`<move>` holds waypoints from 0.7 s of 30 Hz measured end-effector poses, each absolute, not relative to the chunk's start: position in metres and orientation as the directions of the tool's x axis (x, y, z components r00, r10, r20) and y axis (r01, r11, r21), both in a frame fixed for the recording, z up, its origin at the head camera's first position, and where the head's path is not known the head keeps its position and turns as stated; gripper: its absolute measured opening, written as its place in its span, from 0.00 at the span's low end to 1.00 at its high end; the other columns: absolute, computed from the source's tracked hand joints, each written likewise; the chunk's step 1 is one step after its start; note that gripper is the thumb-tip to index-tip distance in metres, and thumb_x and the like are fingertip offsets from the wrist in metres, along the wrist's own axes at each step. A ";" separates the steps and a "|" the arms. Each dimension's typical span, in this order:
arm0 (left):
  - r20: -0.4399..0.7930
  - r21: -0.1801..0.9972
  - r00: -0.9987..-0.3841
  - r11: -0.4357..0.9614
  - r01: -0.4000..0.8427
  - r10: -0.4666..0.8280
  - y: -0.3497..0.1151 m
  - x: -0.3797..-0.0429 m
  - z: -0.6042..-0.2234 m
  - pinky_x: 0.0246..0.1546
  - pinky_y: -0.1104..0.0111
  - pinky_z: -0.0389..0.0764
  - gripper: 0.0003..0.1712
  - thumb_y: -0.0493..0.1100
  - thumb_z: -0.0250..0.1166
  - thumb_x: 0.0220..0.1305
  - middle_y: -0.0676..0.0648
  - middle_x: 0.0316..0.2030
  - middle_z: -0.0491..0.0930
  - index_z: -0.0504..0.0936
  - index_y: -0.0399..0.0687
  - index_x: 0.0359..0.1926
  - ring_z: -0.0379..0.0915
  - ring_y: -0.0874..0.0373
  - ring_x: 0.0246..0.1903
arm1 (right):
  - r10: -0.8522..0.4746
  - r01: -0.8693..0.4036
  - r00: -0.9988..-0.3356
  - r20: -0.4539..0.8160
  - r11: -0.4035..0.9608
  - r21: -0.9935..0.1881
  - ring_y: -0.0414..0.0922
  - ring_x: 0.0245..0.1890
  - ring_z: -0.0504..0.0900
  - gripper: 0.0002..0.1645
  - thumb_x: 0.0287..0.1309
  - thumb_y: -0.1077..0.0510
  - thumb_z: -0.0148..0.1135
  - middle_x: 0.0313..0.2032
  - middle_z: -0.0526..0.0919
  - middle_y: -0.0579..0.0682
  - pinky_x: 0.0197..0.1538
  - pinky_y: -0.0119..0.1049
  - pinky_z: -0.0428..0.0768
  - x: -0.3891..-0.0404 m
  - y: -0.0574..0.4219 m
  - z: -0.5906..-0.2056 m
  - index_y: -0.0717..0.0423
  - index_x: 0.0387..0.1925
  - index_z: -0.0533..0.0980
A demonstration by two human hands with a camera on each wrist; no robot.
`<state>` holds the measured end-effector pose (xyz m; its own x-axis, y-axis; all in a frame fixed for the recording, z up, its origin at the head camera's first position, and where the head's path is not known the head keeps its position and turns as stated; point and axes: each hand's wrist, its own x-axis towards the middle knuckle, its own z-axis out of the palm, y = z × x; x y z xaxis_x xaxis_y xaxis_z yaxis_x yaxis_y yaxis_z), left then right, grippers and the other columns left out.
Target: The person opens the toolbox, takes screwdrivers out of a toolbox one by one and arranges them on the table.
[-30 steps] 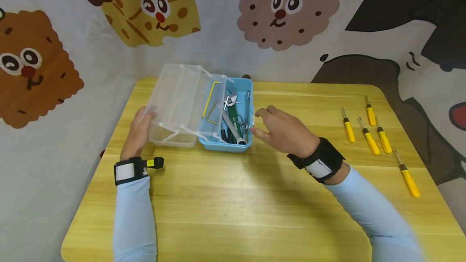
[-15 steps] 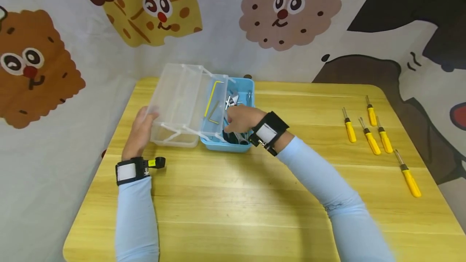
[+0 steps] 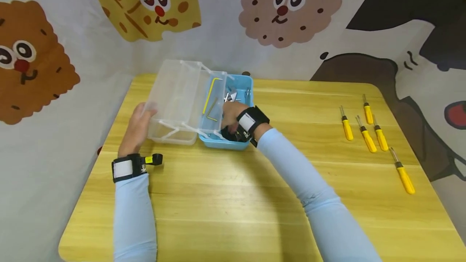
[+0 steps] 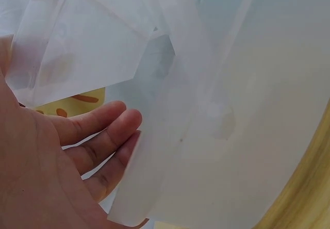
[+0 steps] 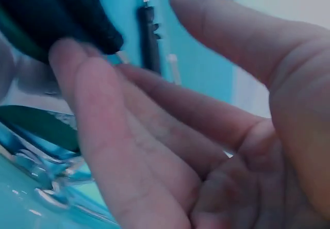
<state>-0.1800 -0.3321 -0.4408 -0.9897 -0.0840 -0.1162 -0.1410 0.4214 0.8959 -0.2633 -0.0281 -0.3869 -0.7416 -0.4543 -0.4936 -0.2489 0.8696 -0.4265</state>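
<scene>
A light-blue toolbox [image 3: 225, 145] stands open at the table's back, its clear plastic tray [image 3: 174, 88] swung out to the left. My left hand [image 3: 134, 130] grips the tray's left edge, with three loosely extended fingers [image 4: 98, 151] below the plastic in the left wrist view. Inside the box, my right hand [image 3: 231, 113] reaches down among the tools. In the right wrist view its fingertips touch dark handles [image 5: 56, 12], and the thumb [image 5: 227, 28] stands apart. An adjustable wrench [image 3: 231, 94] shows beyond this hand, which hides other tools.
A yellow hex key [image 3: 208, 99] and a smaller brass-coloured hex key [image 3: 211, 108] show through the tray. Several yellow-handled screwdrivers [image 3: 367, 140] lie at the right of the wooden table [image 3: 204, 205]. A cartoon-printed cloth [image 3: 218, 43] hangs behind.
My right hand has moved left from beside the toolbox, down into it among the tools. The left hand stays on the tray's edge. The view has shifted slightly.
</scene>
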 end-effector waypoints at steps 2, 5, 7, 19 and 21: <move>-0.116 0.898 -0.989 0.417 -0.142 -0.088 -0.334 -0.179 -0.440 0.59 0.52 0.71 0.39 0.65 0.40 0.82 0.34 0.68 0.66 0.55 0.48 0.81 0.67 0.46 0.58 | -0.431 -0.217 -0.752 -0.499 0.877 -0.429 0.51 0.35 0.93 0.17 0.66 0.53 0.70 0.39 0.92 0.58 0.39 0.37 0.88 -0.265 -0.032 -0.393 0.61 0.50 0.83; -0.114 0.905 -0.990 0.402 -0.138 -0.084 -0.335 -0.179 -0.440 0.66 0.44 0.68 0.39 0.65 0.41 0.82 0.34 0.71 0.65 0.55 0.49 0.82 0.64 0.44 0.63 | -0.375 -0.153 -0.773 -0.512 0.893 -0.423 0.51 0.34 0.92 0.13 0.65 0.54 0.70 0.38 0.92 0.56 0.36 0.38 0.88 -0.264 -0.034 -0.399 0.58 0.45 0.83; -0.111 0.909 -0.991 0.394 -0.133 -0.078 -0.335 -0.179 -0.439 0.71 0.39 0.64 0.39 0.64 0.42 0.82 0.34 0.73 0.63 0.54 0.50 0.82 0.63 0.41 0.66 | -0.358 -0.147 -0.784 -0.507 0.901 -0.409 0.49 0.33 0.92 0.12 0.64 0.54 0.73 0.37 0.91 0.54 0.34 0.38 0.87 -0.262 -0.034 -0.399 0.55 0.44 0.82; -0.117 0.912 -0.990 0.384 -0.140 -0.083 -0.331 -0.178 -0.439 0.73 0.37 0.60 0.39 0.64 0.42 0.82 0.33 0.74 0.62 0.55 0.48 0.81 0.60 0.41 0.69 | -0.335 -0.259 -0.686 -0.646 0.942 -0.213 0.40 0.16 0.72 0.24 0.65 0.62 0.60 0.15 0.76 0.44 0.22 0.32 0.71 -0.242 -0.033 -0.377 0.49 0.12 0.73; -0.114 0.910 -0.990 0.391 -0.138 -0.083 -0.331 -0.178 -0.439 0.71 0.40 0.63 0.39 0.64 0.42 0.82 0.34 0.73 0.63 0.56 0.48 0.81 0.61 0.42 0.67 | -0.324 -0.247 -0.684 -0.653 0.946 -0.210 0.40 0.17 0.73 0.22 0.66 0.61 0.58 0.16 0.76 0.43 0.24 0.32 0.72 -0.243 -0.033 -0.376 0.49 0.14 0.74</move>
